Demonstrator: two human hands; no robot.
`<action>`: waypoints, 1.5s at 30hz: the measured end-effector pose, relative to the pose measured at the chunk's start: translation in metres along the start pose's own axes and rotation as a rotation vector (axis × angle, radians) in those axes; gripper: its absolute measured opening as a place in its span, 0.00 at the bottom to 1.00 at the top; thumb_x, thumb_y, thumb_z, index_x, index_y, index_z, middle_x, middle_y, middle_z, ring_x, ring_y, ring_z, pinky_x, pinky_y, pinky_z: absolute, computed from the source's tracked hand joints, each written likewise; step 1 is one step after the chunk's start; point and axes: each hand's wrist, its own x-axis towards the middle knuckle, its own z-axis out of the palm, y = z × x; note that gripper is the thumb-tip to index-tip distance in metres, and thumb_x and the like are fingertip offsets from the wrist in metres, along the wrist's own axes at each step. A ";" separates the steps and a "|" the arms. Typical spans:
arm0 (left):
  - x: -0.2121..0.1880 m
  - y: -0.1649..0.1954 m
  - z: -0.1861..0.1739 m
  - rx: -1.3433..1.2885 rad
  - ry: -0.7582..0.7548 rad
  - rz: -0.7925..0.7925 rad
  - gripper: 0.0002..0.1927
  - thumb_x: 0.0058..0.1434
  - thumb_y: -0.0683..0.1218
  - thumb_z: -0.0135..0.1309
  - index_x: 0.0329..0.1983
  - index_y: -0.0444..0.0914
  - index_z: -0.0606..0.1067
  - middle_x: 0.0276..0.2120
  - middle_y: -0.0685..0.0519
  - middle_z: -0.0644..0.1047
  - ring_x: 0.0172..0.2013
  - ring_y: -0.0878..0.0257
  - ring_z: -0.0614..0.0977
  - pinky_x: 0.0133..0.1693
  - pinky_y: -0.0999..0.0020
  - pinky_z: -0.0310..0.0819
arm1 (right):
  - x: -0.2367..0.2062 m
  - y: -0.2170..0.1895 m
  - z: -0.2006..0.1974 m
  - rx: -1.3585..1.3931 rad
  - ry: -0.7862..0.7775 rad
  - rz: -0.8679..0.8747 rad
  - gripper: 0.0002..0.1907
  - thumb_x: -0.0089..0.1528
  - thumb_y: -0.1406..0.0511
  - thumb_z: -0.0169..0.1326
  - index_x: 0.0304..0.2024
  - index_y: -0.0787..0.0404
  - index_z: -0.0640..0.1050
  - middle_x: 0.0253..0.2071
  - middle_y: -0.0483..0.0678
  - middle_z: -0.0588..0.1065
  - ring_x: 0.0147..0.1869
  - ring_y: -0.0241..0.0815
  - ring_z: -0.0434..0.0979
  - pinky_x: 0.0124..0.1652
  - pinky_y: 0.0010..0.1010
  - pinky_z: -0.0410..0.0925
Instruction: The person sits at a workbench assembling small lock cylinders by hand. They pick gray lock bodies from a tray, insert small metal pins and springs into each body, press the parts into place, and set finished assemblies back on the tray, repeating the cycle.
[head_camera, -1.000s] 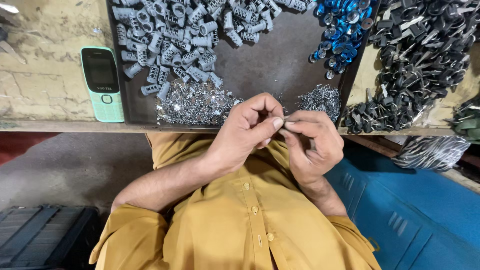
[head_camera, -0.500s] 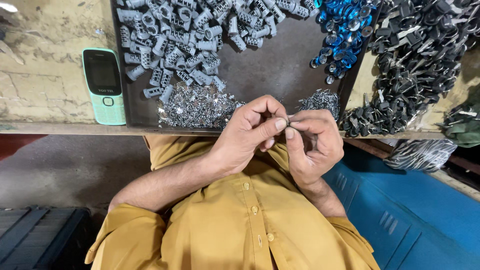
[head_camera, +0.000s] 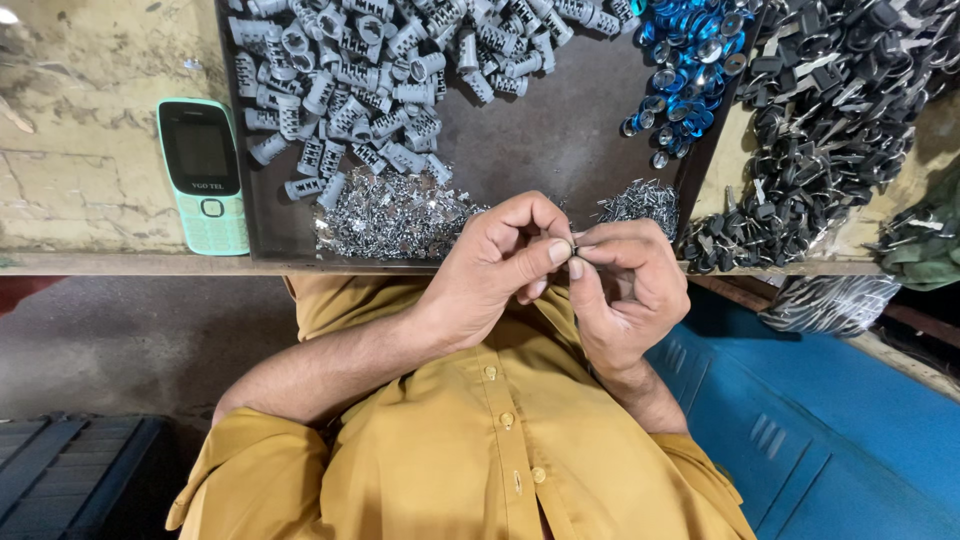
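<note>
My left hand (head_camera: 497, 262) and my right hand (head_camera: 628, 290) meet fingertip to fingertip just in front of the table edge, above my mustard-yellow shirt. Between them they pinch a small silvery metal part (head_camera: 574, 246), mostly hidden by the fingers. Right behind the hands, on a dark tray (head_camera: 560, 150), lie a heap of tiny shiny metal pieces (head_camera: 385, 218) and a smaller heap (head_camera: 640, 202) of the same. Farther back on the tray is a spread of grey ribbed metal cylinders (head_camera: 370, 80).
Blue round caps (head_camera: 690, 70) pile at the tray's right corner. A large heap of black-headed keys (head_camera: 830, 120) covers the table to the right. A mint-green mobile phone (head_camera: 204, 175) lies left of the tray. A blue metal surface (head_camera: 830, 420) is lower right, a dark crate (head_camera: 70, 470) lower left.
Both hands stay at the table edge. The fingertips have closed tighter together around the small part and shifted it slightly.
</note>
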 end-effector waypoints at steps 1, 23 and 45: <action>0.000 0.000 -0.001 0.004 0.002 0.007 0.04 0.73 0.42 0.54 0.42 0.38 0.72 0.32 0.61 0.72 0.28 0.76 0.69 0.29 0.79 0.62 | 0.000 0.000 0.001 0.005 0.005 0.011 0.07 0.63 0.75 0.61 0.41 0.66 0.76 0.42 0.52 0.77 0.35 0.29 0.74 0.31 0.15 0.64; 0.000 0.000 -0.008 -0.014 -0.043 -0.015 0.04 0.72 0.40 0.54 0.41 0.37 0.71 0.27 0.63 0.67 0.26 0.78 0.65 0.27 0.80 0.57 | -0.007 0.017 0.005 0.201 0.074 0.009 0.08 0.59 0.77 0.64 0.39 0.69 0.78 0.41 0.54 0.77 0.39 0.36 0.78 0.39 0.22 0.70; -0.043 0.059 -0.025 0.087 0.102 0.156 0.04 0.72 0.41 0.52 0.40 0.39 0.70 0.28 0.62 0.68 0.26 0.75 0.67 0.28 0.78 0.59 | 0.140 -0.016 0.065 -0.509 -0.433 -0.466 0.20 0.59 0.72 0.70 0.50 0.61 0.76 0.47 0.51 0.70 0.45 0.49 0.76 0.41 0.37 0.70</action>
